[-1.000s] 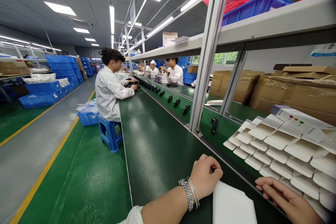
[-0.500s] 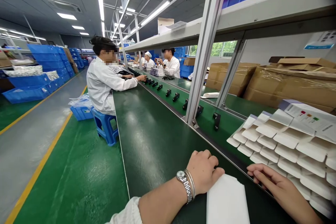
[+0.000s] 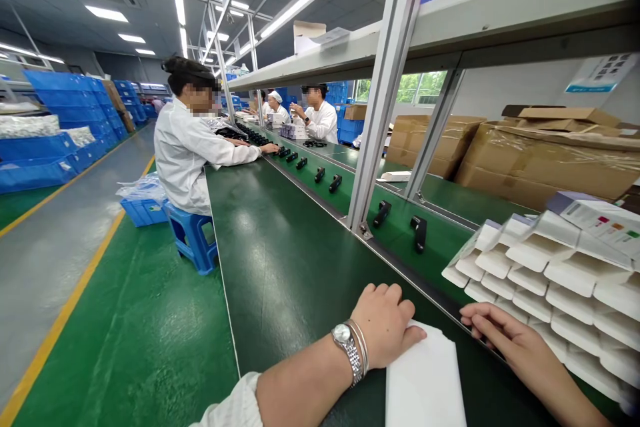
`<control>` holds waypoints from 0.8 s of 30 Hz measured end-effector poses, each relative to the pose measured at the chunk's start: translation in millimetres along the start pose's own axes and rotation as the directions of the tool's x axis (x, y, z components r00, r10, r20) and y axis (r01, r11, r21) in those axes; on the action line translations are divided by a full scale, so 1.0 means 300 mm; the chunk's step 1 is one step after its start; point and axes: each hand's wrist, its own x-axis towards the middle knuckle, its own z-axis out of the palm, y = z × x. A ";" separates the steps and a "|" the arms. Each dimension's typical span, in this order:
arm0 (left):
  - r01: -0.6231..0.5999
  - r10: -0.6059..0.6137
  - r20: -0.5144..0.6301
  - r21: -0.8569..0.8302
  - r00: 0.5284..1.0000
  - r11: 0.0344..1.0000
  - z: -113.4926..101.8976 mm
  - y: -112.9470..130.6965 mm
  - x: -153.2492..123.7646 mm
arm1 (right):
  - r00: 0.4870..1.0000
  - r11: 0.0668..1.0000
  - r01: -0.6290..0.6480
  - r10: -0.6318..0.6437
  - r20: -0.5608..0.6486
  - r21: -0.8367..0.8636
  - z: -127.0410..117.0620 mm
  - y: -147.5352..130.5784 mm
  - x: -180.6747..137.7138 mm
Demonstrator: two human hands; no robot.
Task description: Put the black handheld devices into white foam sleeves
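My left hand [image 3: 384,323], with a watch and bracelets on the wrist, rests in a loose fist on the green table, its knuckles against the far edge of a flat white piece [image 3: 425,383]. I cannot see anything inside the curled fingers. My right hand [image 3: 505,340] lies flat with fingers stretched out along the rail, touching the near edge of a stack of open white cartons [image 3: 540,273].
Black devices [image 3: 418,232] ride the green conveyor [image 3: 400,230] behind a metal post [image 3: 380,90]. Brown cardboard boxes [image 3: 540,163] stand at the right. A co-worker in white [image 3: 187,150] sits on a blue stool further along; others work beyond. Blue crates [image 3: 55,143] line the aisle.
The view has shifted, so hands and cartons sit a little higher in frame. My right hand has slid left along the rail. The black devices have come nearer on the conveyor.
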 end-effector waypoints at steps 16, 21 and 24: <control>-0.007 0.007 -0.005 -0.003 1.000 1.000 -0.002 0.001 0.001 | 0.999 0.999 0.036 -0.036 -0.033 -0.003 0.000 -0.045 -0.004; -0.008 0.008 -0.004 -0.014 1.000 1.000 0.002 -0.001 0.002 | 0.997 0.998 0.066 -0.066 -0.045 0.006 0.010 -0.057 -0.014; -0.007 0.007 -0.004 -0.015 1.000 1.000 0.001 0.000 0.001 | 0.997 0.997 0.075 -0.075 -0.033 -0.001 0.007 -0.066 -0.018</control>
